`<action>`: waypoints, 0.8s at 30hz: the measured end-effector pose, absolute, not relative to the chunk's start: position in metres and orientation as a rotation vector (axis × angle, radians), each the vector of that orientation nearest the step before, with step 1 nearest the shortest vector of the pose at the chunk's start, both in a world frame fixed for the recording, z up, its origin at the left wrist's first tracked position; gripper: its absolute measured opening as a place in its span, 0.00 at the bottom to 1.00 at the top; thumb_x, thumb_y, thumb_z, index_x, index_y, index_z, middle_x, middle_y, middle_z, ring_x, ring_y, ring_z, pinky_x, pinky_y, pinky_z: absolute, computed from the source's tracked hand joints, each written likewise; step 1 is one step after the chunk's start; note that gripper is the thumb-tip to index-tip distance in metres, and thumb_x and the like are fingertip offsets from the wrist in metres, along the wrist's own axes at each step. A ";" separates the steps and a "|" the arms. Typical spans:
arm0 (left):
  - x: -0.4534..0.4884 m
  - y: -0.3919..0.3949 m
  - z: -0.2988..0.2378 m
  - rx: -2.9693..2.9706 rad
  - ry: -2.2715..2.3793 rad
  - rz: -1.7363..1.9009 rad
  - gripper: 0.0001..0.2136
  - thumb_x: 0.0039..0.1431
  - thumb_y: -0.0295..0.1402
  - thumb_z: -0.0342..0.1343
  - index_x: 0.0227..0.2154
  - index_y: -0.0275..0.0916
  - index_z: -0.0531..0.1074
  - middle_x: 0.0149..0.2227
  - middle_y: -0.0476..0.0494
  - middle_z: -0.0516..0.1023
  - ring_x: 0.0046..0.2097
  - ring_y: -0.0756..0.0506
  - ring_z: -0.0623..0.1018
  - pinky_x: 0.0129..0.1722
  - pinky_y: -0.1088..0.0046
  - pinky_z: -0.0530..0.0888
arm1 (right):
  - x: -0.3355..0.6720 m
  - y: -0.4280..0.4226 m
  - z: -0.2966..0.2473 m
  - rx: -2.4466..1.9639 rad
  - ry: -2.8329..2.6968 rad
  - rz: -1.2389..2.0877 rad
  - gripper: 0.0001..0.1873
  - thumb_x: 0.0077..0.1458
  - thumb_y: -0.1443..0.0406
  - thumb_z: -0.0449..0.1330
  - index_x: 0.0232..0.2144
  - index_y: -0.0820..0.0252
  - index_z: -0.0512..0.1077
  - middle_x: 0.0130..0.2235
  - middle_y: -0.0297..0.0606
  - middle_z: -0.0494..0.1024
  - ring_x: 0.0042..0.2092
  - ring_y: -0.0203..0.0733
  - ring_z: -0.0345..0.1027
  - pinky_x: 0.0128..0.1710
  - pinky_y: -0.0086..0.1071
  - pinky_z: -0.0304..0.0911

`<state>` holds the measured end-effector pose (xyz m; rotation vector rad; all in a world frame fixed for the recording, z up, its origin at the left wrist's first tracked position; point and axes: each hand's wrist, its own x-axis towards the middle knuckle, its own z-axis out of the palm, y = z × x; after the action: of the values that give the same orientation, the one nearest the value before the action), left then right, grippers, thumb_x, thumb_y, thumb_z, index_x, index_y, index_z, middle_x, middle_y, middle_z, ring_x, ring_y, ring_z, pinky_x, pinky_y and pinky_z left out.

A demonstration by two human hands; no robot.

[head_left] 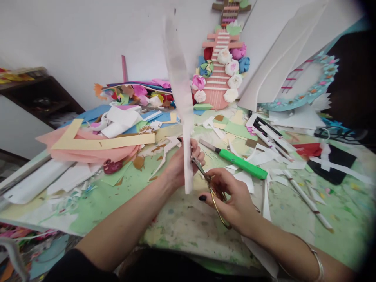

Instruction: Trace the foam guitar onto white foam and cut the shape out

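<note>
A long white paper strip [179,86] stands upright in front of me, its upper end blurred. My left hand [182,162] is closed around its lower part, and the strip hides some of the fingers. My right hand [232,192] holds a pair of gold-handled scissors [216,197]. Their blades point up and left and meet the strip's right edge beside my left fingers. Whether the blades are apart cannot be made out. Just behind the scissors, a green utility knife [242,162] lies on the table with its blade toward the left.
Paper scraps cover the green-stained table [182,235]. Left are a cream L-shaped strip [117,141] and pink tissue paper [88,154]. Several pens [270,135], a white pencil [308,199] and black paper [333,164] lie right. A flower-decorated paper instrument [219,78] leans on the wall.
</note>
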<state>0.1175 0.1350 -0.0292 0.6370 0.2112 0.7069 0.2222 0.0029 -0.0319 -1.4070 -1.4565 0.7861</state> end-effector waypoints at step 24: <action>0.110 0.141 -0.019 0.578 0.118 0.905 0.07 0.57 0.28 0.47 0.24 0.37 0.61 0.21 0.54 0.49 0.23 0.54 0.57 0.29 0.77 0.63 | 0.218 0.000 -0.032 -1.422 -1.693 0.393 0.20 0.49 0.71 0.58 0.47 0.59 0.66 0.33 0.35 0.71 0.30 0.32 0.63 0.31 0.27 0.64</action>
<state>0.1099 0.1415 -0.0189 0.5777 0.1179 0.9050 0.2177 0.0001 -0.0322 -1.4218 -1.6927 0.3934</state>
